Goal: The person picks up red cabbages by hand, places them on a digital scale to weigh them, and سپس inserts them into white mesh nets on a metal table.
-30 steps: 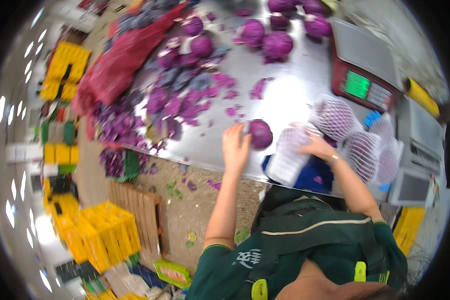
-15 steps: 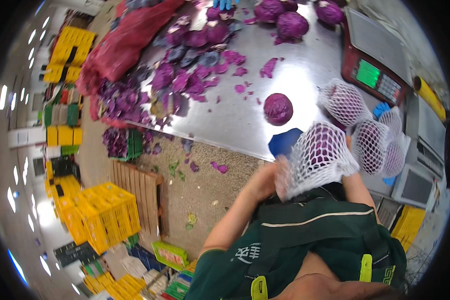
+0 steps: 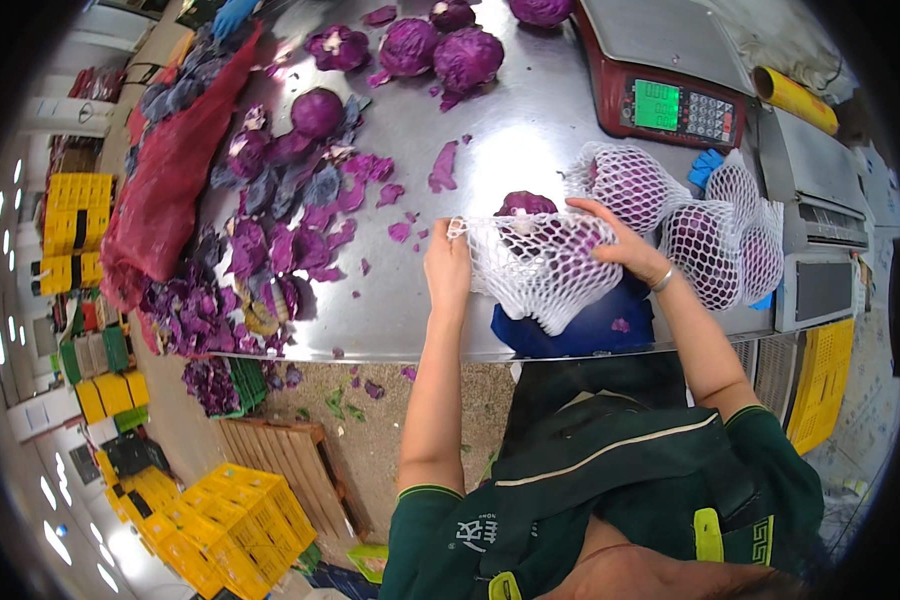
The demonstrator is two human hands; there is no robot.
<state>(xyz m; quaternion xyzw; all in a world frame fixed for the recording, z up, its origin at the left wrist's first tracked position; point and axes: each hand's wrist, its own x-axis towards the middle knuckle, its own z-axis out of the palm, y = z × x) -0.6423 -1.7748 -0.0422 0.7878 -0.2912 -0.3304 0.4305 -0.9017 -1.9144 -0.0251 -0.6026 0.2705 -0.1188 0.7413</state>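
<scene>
While the left hand [image 3: 448, 264] pinches a white net [image 3: 540, 298], the right hand [image 3: 630, 252] clasps its other side, purple cabbage [image 3: 578, 246] showing through.

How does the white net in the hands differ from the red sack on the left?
Weave: the white net has wide, open holes; the red sack shows no such holes from here.
Pose: the white net is spread between the left hand and right hand; the red sack lies slumped along the left side of the table, touched by neither.
Size: the red sack looks larger than the white net.
Both look soft and flexible.
</scene>
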